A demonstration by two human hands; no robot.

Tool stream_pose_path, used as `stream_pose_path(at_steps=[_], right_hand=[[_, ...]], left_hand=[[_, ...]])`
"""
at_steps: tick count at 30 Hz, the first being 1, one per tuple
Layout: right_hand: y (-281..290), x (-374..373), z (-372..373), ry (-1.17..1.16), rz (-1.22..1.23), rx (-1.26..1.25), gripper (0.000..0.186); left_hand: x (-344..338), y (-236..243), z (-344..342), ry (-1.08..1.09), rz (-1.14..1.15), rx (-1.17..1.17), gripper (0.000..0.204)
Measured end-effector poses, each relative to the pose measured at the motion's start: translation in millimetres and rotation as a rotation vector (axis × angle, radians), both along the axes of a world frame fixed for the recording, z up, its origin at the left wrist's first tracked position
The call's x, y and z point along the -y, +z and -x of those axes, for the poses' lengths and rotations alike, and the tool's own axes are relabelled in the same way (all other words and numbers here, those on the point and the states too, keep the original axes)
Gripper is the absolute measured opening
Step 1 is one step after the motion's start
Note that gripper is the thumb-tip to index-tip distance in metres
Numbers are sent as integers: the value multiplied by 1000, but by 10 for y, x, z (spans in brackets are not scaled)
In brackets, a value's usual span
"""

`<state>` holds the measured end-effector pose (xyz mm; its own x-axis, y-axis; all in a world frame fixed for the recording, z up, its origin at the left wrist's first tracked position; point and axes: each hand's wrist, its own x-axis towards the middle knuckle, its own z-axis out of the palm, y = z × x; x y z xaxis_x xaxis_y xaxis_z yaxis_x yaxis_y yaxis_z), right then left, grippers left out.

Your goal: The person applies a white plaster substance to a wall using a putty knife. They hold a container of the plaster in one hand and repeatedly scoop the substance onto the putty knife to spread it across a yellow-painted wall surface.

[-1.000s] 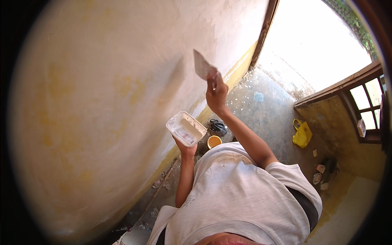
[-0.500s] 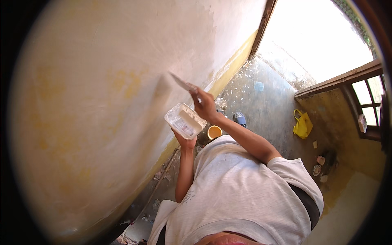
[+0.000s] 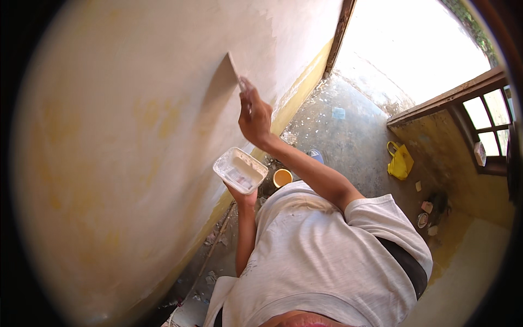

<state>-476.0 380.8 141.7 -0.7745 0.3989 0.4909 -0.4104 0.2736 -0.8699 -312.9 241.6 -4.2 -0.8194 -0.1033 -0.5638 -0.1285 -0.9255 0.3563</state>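
Shirt cloth, white with small marks, fills the bottom middle of the frame, and just above, left of the middle, the left hand holds a white tub from below. Over it, the right hand grips a thin flat scraper, which tilts at the upper middle, right by the big pale wall with yellow patches, but I cannot tell if they touch. Farther off, a round orange bucket sits near the middle, a yellow bag is at the right, and a bright opening fills the upper right.
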Motion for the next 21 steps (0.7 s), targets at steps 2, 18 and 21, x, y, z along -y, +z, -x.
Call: stream_pose_path(at_steps=[2,18,21], right_hand=[[-154,80,-274,127,-21,-183,33],[-507,-313,-936,611,-418,403,21],[-312,-343,-943,539,-370,392,22]], left_hand=[[-6,41,35,-42,5,-20,56],[-139,439,215,-150,325,-97,94],[-156,520,159,-72,369,-79,96]])
